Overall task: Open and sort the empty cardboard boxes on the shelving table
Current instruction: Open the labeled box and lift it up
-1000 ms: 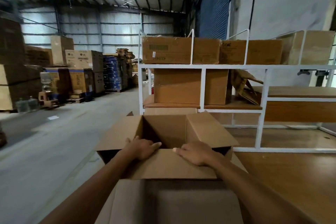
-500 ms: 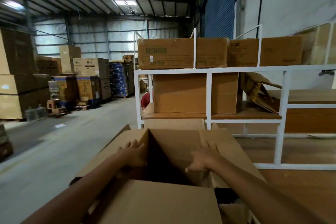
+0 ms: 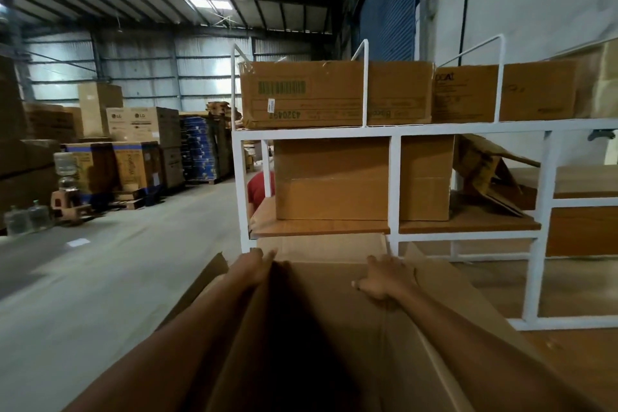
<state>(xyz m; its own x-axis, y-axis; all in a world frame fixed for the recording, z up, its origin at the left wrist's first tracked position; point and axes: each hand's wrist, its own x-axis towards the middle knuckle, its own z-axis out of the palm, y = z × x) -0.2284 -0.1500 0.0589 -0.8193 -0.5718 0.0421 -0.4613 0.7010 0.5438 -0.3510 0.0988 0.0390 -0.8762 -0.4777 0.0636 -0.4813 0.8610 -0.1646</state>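
An open brown cardboard box [image 3: 337, 281] fills the lower middle of the head view, its flaps spread and its inside dark. My left hand [image 3: 255, 266] reaches along the box's left wall, fingers stretched forward onto the far corner. My right hand [image 3: 379, 278] grips the far right part of the box, fingers curled over the cardboard edge. The box lies against the white shelving table [image 3: 394, 177], just below its lower shelf.
Closed cardboard boxes [image 3: 334, 94] sit on the top shelf and a large box [image 3: 361, 177] on the middle shelf. A flattened, bent carton [image 3: 485, 174] leans at the right. Someone in red [image 3: 259, 189] is behind the rack. Stacked cartons and water bottles [image 3: 20, 219] line the far left.
The box has been pushed forward and tipped toward the rack. Both hands slid from its near flap to the far end. The camera came closer to the shelves.
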